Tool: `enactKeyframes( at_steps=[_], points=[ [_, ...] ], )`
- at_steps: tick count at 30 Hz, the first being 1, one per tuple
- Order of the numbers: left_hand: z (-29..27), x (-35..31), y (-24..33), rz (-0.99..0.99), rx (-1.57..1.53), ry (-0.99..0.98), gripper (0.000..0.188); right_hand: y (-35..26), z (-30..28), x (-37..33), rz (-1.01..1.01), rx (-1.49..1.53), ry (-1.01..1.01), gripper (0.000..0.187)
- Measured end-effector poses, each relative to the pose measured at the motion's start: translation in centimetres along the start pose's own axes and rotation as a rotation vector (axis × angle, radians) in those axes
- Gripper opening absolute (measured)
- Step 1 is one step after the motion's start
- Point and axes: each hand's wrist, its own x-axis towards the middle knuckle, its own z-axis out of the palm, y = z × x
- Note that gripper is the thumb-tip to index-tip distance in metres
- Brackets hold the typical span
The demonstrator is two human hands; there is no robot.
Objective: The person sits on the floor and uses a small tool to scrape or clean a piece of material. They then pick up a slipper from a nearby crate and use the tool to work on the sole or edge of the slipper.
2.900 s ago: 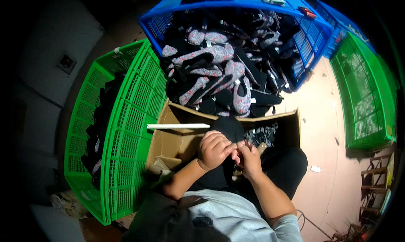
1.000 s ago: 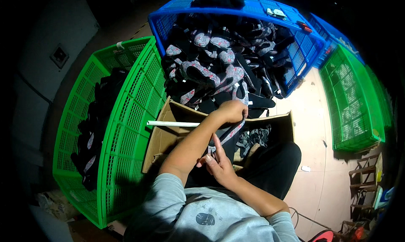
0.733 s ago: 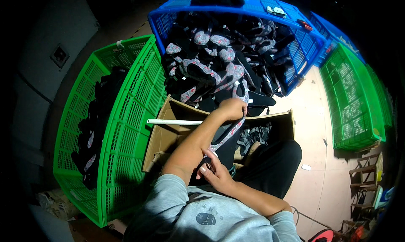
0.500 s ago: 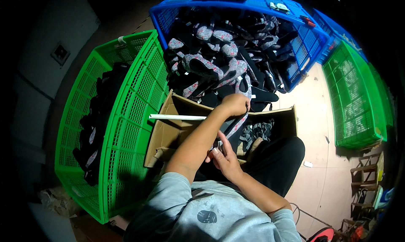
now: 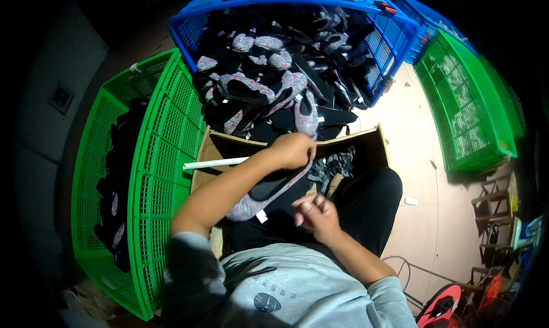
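Note:
My left hand (image 5: 294, 151) is closed on one end of a grey-and-pink patterned fabric slipper (image 5: 246, 210) with a dark inside. The slipper hangs stretched from the fist toward my lap, and a small white tag (image 5: 261, 216) sticks out of its lower end. To the right of that end, my right hand (image 5: 320, 218) is held apart from the slipper with its fingers curled in. Whatever those fingers may hold cannot be made out. Just beyond my left fist lies another patterned slipper (image 5: 306, 119), at the near edge of a heap.
A blue crate (image 5: 394, 48) tipped toward me holds the heap of slippers. Before my knees stands an open cardboard box (image 5: 370, 151) with dark scraps (image 5: 338, 167) inside and a white tube (image 5: 214, 163) across it. Green crates stand left (image 5: 166, 174) and right (image 5: 466, 105).
My left fist has moved slightly left and nearer, and the slipper's lower end has swung left. My right hand has come away from the slipper, its fingers now curled. The whole view has shifted.

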Motion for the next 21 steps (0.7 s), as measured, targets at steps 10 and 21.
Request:
enactKeyframes(
  at_steps=[10, 21],
  points=[
    [3.0, -5.3, -0.1, 0.237, -0.362, 0.010, 0.033, 0.2, -6.2, 3.7, 0.108, 0.110, 0.279, 0.014],
    [4.2, -3.5, -0.4, -0.225, -0.983, 0.019, 0.013, 2.3, -7.5, 4.5, 0.248, 0.402, 0.198, 0.021]
  ],
)
